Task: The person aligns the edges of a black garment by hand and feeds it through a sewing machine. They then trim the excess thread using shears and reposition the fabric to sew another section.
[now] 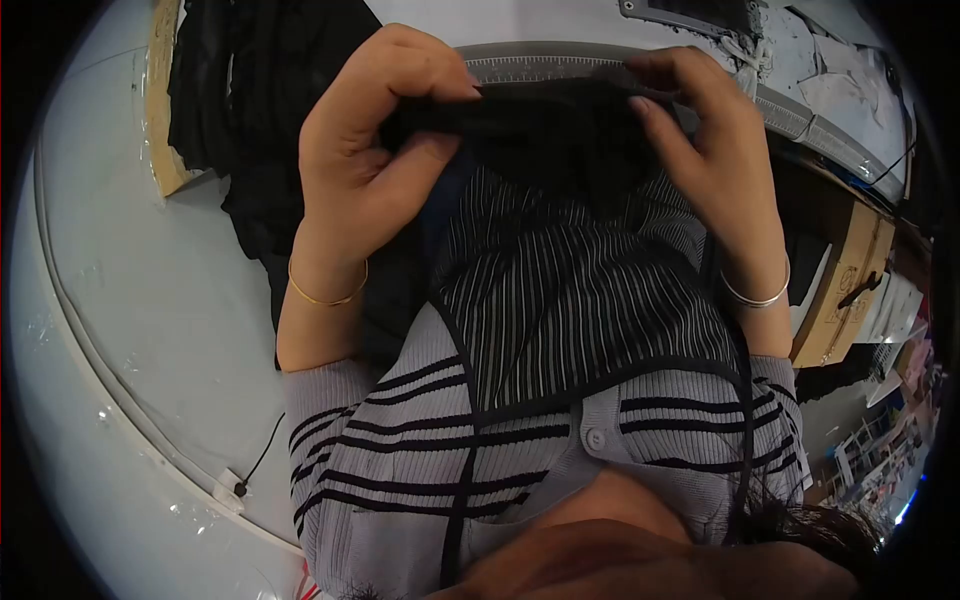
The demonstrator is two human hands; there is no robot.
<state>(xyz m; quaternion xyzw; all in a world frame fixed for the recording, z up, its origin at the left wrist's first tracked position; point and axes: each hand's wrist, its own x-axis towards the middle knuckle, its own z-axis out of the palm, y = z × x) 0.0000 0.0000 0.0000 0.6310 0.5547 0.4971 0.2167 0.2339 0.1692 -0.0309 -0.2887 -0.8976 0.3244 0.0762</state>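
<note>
Between my two hands a piece of black fabric (560, 125) is stretched above my lap, near the table's front edge. My left hand (385, 130) pinches its left end between thumb and fingers. At the right end, my right hand (705, 130) grips the fabric with the thumb in front and the fingertips behind, partly hidden. A striped apron (590, 300) covers my front below the fabric. Behind the fabric a clear ruler strip (545, 68) with markings runs along the table edge.
A heap of black cloth (245, 110) lies on the left beside a wooden edge (160, 110). A dark metal plate (690, 12) sits on the white table at the back right. A cardboard box (845, 290) stands on the right. A cable with a plug (240, 488) is at lower left.
</note>
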